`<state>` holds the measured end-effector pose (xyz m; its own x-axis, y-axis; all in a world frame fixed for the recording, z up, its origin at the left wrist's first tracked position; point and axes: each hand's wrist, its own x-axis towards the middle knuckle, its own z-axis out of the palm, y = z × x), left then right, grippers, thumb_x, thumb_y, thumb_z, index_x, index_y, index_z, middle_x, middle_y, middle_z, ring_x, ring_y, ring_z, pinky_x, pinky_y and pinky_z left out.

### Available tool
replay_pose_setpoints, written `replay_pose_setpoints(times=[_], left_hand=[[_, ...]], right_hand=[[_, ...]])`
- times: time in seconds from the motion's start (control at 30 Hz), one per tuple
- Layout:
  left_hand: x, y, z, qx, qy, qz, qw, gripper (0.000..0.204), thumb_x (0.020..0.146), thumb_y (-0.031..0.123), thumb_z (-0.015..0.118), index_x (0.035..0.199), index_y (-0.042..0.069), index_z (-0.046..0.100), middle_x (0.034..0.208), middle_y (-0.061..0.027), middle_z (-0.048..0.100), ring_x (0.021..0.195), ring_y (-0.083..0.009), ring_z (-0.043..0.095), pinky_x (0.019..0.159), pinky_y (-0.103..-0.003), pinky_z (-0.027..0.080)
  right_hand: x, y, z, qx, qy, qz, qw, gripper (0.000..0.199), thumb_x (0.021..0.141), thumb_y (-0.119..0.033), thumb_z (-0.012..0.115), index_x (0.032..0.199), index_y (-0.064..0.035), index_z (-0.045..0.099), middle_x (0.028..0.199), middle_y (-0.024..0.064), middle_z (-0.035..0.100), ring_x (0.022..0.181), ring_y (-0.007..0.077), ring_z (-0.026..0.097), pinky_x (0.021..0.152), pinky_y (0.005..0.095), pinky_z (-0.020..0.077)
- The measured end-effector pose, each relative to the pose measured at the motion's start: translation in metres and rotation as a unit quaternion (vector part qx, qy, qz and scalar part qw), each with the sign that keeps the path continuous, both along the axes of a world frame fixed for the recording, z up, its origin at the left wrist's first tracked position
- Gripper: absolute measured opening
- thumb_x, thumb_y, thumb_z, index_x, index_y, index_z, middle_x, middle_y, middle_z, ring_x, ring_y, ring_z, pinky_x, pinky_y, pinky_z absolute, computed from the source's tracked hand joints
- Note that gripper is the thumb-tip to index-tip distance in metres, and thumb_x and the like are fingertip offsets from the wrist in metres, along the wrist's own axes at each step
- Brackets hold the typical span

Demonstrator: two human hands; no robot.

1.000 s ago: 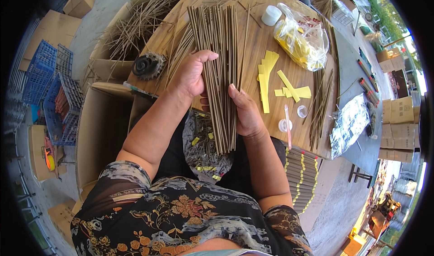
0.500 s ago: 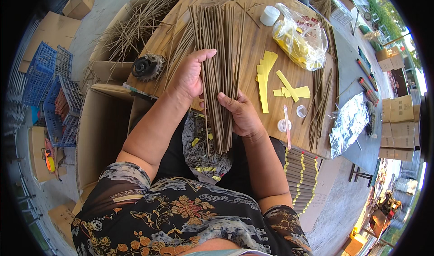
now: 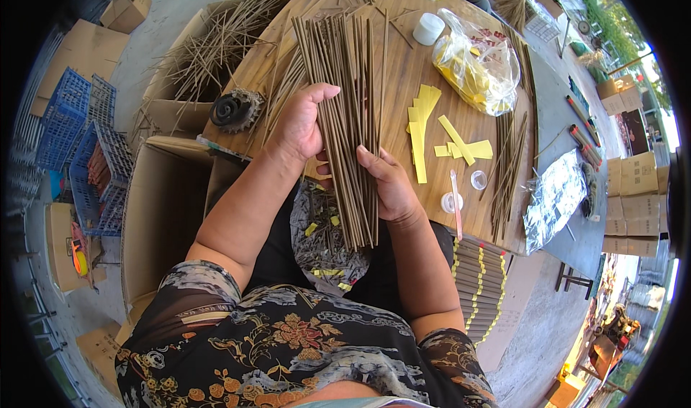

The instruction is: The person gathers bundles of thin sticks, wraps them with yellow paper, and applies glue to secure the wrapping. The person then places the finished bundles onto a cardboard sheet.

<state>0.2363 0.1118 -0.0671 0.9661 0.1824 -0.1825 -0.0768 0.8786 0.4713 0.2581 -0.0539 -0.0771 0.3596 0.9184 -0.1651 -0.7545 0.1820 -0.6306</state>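
Observation:
A loose bundle of thin brown incense sticks (image 3: 344,84) stands nearly upright between my hands, fanned at the top and tighter at the bottom. Along its left side my left hand (image 3: 303,120) is wrapped, thumb lying near the front and other fingers behind the sticks. My right hand (image 3: 392,185) grips the lower right side, with its thumb across the front. Below the bundle, a dark bag or cloth (image 3: 327,257) littered with stick bits and yellow scraps lies on my lap.
The wooden table (image 3: 403,69) bears yellow paper strips (image 3: 419,131), a plastic bag (image 3: 475,66), a white jar (image 3: 429,28), a small tub (image 3: 452,203) and loose sticks (image 3: 509,170). Left are a black coil (image 3: 236,110), a cardboard box (image 3: 165,213) and blue crates (image 3: 101,177). Yellow-banded bundles (image 3: 479,289) lie lower right.
The bundle's top has spread and leaned left, and its lower end has shifted slightly right. My right hand has moved a little to the right, still gripping.

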Motion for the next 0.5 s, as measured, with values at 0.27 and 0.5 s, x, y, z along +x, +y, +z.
replay_pose_setpoints(times=[0.27,0.5], left_hand=[[0.000,0.002,-0.002,-0.007,-0.001,0.005,1.000,0.025,0.075,0.010,0.046,0.093,-0.006,0.052,0.083,-0.0132,0.060,0.071,-0.0226,0.060,0.069,-0.035,0.052],[0.000,-0.001,0.001,0.003,0.001,0.022,1.000,0.023,0.074,0.010,0.046,0.090,-0.005,0.054,0.081,-0.0120,0.061,0.070,-0.0214,0.061,0.068,-0.033,0.052]], right_hand=[[-0.006,0.001,0.005,-0.006,-0.046,-0.001,0.999,0.037,0.087,-0.017,0.051,0.117,0.0005,0.040,0.098,0.0180,0.058,0.087,0.0277,0.060,0.075,0.0376,0.0512],[-0.006,0.000,0.006,-0.007,-0.011,-0.022,1.000,0.031,0.084,-0.008,0.054,0.112,-0.0017,0.043,0.089,0.0133,0.059,0.073,0.0223,0.061,0.066,0.0330,0.0532]])
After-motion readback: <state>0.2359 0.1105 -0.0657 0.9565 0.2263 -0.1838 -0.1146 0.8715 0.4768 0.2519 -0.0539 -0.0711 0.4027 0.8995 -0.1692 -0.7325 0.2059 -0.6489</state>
